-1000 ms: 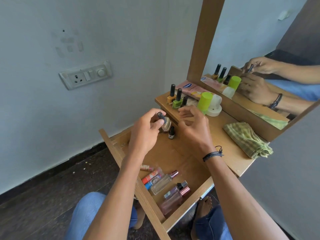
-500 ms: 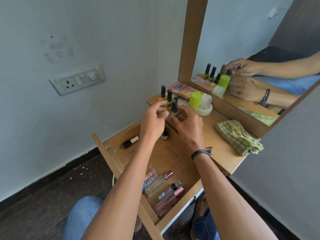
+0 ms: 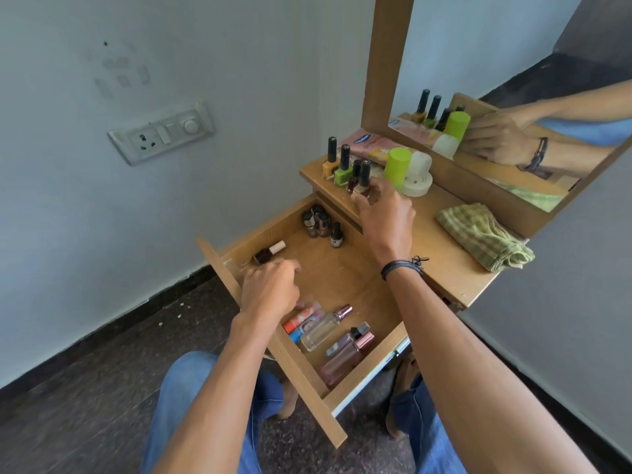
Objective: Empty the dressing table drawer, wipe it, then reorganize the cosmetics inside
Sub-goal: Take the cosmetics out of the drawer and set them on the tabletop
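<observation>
Drawer [image 3: 342,278]: open, partly restocked; perfume bottles [image 3: 325,330] at front, small polishes [image 3: 316,222] at back. Worktop [image 3: 444,261]: upright polishes [image 3: 343,169], checked cloth [image 3: 485,237] left out. Right hand [image 3: 386,213]: grip closed on beige nail polish [image 3: 363,186]. Left hand [image 3: 270,289]: in drawer, grip unclear.

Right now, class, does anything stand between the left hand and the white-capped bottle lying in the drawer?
Nothing visible does: the left hand sits right next to the white-capped bottle, no other item between them.

Right hand [image 3: 383,213] grips beige polish bottle [image 3: 363,187] on tabletop [image 3: 427,241]; left hand [image 3: 270,289], fingers curled, over open drawer [image 3: 266,230].
</observation>
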Demonstrator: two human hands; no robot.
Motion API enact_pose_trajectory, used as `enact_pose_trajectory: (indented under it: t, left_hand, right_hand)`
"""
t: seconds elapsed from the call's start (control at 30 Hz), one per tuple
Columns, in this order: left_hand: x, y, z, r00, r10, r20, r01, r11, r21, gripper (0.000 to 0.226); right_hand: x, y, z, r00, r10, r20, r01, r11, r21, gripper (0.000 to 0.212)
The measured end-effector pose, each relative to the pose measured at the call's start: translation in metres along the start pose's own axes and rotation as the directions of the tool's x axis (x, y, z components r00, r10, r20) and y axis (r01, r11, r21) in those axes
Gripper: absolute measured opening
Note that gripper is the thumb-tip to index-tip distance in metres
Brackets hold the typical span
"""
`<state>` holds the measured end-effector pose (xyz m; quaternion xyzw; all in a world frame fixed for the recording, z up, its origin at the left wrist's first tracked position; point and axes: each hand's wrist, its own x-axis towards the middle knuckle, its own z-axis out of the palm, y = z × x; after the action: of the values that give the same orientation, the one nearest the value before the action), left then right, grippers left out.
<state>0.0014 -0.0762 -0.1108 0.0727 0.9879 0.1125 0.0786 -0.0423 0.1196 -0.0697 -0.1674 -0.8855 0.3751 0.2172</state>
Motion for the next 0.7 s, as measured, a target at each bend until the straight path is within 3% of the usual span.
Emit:
enact_pose_trajectory:
  t: [0.17,0.3,0.4,0.53,0.7]
  left_hand:
    - [0.000,0.008,-0.001,0.987,-0.043,0.154,0.020,0.989,0.144,0.043]
    - [0.001,0.013,-0.002,0.973,-0.074,0.220,0.024,0.975,0.219,0.031]
    - [0.002,0.014,0.000,0.970,-0.070,0.233,0.011,0.969,0.246,0.032]
    - [0.002,0.012,0.003,0.960,-0.052,0.274,-0.005,0.979,0.206,0.033]
    - [0.005,0.011,0.007,0.948,-0.013,0.318,-0.019,0.995,0.098,0.027]
  right_hand:
    - [-0.006,0.003,-0.002,0.997,-0.034,-0.075,0.037,0.999,0.037,0.039]
    - [-0.037,0.016,-0.004,0.956,-0.260,-0.135,0.274,0.956,0.100,0.013]
    - [-0.063,0.029,-0.007,0.932,-0.359,0.055,0.355,0.932,0.066,0.007]
    - [-0.079,0.045,-0.014,0.886,-0.265,0.381,0.295,0.955,-0.022,0.014]
    - [-0.091,0.055,-0.018,0.676,-0.135,0.725,0.356,0.920,-0.161,0.030]
